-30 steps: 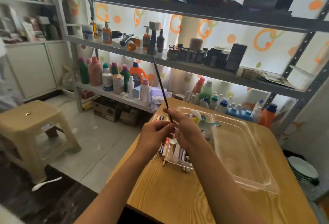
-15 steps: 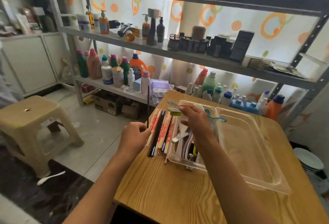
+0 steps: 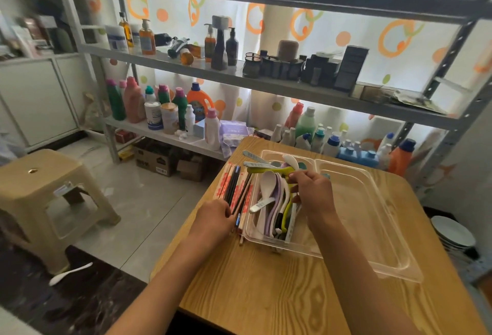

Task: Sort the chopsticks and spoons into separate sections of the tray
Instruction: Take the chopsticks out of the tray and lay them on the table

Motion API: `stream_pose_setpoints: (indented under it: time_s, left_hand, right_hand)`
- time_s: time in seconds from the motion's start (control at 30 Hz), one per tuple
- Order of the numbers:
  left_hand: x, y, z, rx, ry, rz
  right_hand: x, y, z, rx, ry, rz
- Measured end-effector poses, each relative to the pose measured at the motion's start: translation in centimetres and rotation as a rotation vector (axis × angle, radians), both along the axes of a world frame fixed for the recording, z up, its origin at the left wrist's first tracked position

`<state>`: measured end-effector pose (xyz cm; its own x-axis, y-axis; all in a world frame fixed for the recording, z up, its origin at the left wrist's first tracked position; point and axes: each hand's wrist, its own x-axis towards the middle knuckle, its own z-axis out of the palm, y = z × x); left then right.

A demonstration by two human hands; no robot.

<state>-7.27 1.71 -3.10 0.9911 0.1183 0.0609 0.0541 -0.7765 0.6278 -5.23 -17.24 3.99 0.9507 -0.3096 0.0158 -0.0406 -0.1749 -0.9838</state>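
A clear two-section tray [image 3: 360, 217] lies on the wooden table [image 3: 266, 297]. Its left section holds several spoons [image 3: 267, 188], white, purple and green; its right section holds nothing. A row of chopsticks [image 3: 234, 188], red-printed and dark ones, lies on the table just left of the tray. My left hand [image 3: 214, 218] is at their near ends, fingers curled on a dark chopstick [image 3: 231, 186] lying in the row. Over the left section, my right hand [image 3: 312, 193] pinches the end of a yellow-green spoon [image 3: 266, 170] that lies across the pile.
A metal shelf rack [image 3: 266, 81] full of bottles stands right behind the table. A beige plastic stool [image 3: 40, 188] stands on the floor at left, a white spoon [image 3: 70, 272] lying near it. Stacked plates [image 3: 452, 233] sit low at the right.
The dark chopstick that my left hand held upright now lies in the row on the table. My right hand has dropped from the chopstick into the spoon section.
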Motion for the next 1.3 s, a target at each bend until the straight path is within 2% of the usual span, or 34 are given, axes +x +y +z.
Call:
stream_pose_setpoints:
  time_s: [0.13, 0.3, 0.4, 0.47, 0.53, 0.63, 0.77, 0.9, 1.1, 1.23, 1.3]
  left_hand:
    - [0.0, -0.1, 0.2, 0.04, -0.029, 0.013]
    - [0.2, 0.1, 0.9, 0.033, -0.032, 0.033]
    - [0.0, -0.5, 1.6, -0.039, -0.075, 0.025]
    - [-0.6, -1.5, 2.3, -0.154, -0.047, -0.035]
    - [-1.1, -2.4, 3.0, -0.221, 0.017, -0.079]
    - [-1.5, -2.5, 3.6, -0.204, 0.058, -0.103]
    - [-2.0, -2.4, 3.6, -0.179, 0.147, -0.139]
    - [-2.0, -2.6, 3.5, -0.269, 0.187, -0.122]
    - [-1.7, -2.8, 3.6, -0.293, 0.232, -0.105]
    - [-1.6, -3.0, 3.8, -0.284, 0.25, -0.096]
    - [-1.6, -3.0, 3.9, -0.282, 0.264, -0.098]
  right_hand:
    - [-0.1, -1.1, -0.7, -0.106, 0.044, -0.015]
    - [0.3, -2.2, -1.8, -0.396, 0.12, 0.045]
    - [0.4, -2.1, -2.4, -0.601, 0.165, 0.151]
    - [0.4, -1.7, -2.5, -0.68, 0.191, 0.24]
    - [0.5, -1.2, -2.6, -0.701, 0.22, 0.33]
    - [0.7, -0.5, -3.0, -0.753, 0.246, 0.405]
    - [0.7, -0.3, -3.3, -0.801, 0.227, 0.425]
    - [0.9, -0.4, -3.0, -0.796, 0.291, 0.464]
    - [0.9, -1.7, -2.8, -0.841, 0.307, 0.504]
    - [1.1, -1.8, -2.6, -1.038, 0.32, 0.527]
    - [1.2, -1.9, -2.7, -1.068, 0.355, 0.536]
